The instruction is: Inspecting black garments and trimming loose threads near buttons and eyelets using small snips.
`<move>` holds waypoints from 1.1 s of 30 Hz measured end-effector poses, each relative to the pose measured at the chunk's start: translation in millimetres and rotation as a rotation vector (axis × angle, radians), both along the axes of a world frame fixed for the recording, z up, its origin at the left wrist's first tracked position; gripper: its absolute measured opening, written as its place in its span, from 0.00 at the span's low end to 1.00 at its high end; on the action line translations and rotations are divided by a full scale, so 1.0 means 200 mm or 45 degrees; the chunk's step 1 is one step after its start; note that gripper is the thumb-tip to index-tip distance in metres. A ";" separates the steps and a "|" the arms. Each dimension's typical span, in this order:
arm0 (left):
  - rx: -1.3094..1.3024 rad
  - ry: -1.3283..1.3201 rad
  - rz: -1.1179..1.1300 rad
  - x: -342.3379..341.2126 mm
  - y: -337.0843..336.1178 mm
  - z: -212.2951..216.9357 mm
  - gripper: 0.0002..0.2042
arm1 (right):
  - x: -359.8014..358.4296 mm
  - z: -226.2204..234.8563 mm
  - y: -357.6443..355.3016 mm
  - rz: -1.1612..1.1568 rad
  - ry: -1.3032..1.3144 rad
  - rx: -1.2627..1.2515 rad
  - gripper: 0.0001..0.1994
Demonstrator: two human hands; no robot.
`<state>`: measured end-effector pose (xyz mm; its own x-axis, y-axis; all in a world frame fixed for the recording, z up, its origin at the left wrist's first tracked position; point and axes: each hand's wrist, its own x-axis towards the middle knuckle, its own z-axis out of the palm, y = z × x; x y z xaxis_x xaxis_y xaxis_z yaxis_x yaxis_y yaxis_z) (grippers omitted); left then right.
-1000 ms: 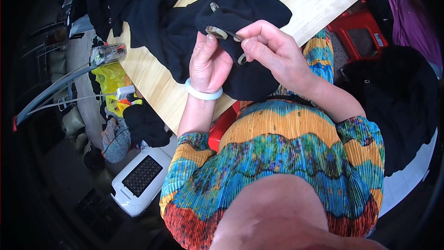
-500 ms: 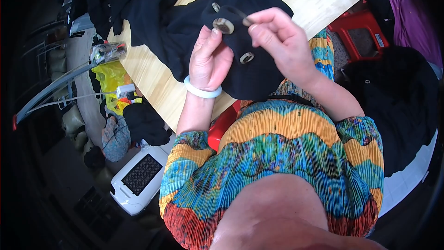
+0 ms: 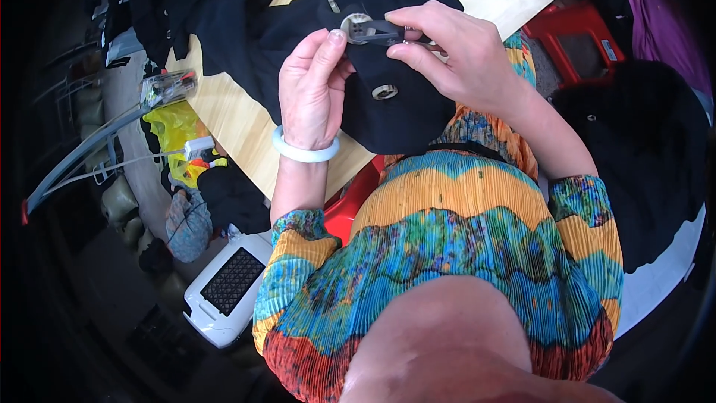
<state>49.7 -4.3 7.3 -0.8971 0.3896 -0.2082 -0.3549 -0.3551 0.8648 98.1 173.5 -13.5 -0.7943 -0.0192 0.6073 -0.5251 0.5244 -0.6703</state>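
— Fabric first: what is it like?

— Soft, matte black garment [image 3: 388, 116], draped over the near edge of a pale wooden table [image 3: 246, 134], with round silvery metal buttons [image 3: 385, 92]; I count about five.

— And the hands?

— Left hand [image 3: 309, 93], wearing a smooth white bangle [image 3: 304, 151], pinches the cloth beside one button [image 3: 356, 26]. Right hand [image 3: 455, 48] closes around a small dark tool [image 3: 384, 30] touching that button.

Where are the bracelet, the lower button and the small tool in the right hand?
bracelet [image 3: 305, 151], head view, front of the white ring on the left wrist.
lower button [image 3: 385, 92], head view, its centre.
tool [image 3: 382, 29], head view, dark tip beside the upper button.
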 end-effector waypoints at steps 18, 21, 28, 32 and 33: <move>-0.004 -0.105 -0.011 -0.03 0.01 0.02 0.06 | -0.02 -0.01 0.01 -0.034 -0.091 -0.260 0.09; -0.003 -0.106 -0.038 -0.02 0.04 0.04 0.06 | -0.04 -0.05 -0.01 -0.021 0.001 -0.167 0.10; -0.051 -0.131 -0.055 -0.04 0.04 0.05 0.06 | -0.06 -0.04 0.00 -0.038 -0.225 -0.493 0.09; -0.037 -0.137 -0.089 -0.05 0.03 0.05 0.06 | -0.05 -0.03 0.01 0.031 -0.252 -0.452 0.11; -0.024 -0.129 -0.078 -0.05 0.04 0.06 0.06 | -0.04 -0.02 0.02 0.058 -0.235 -0.359 0.11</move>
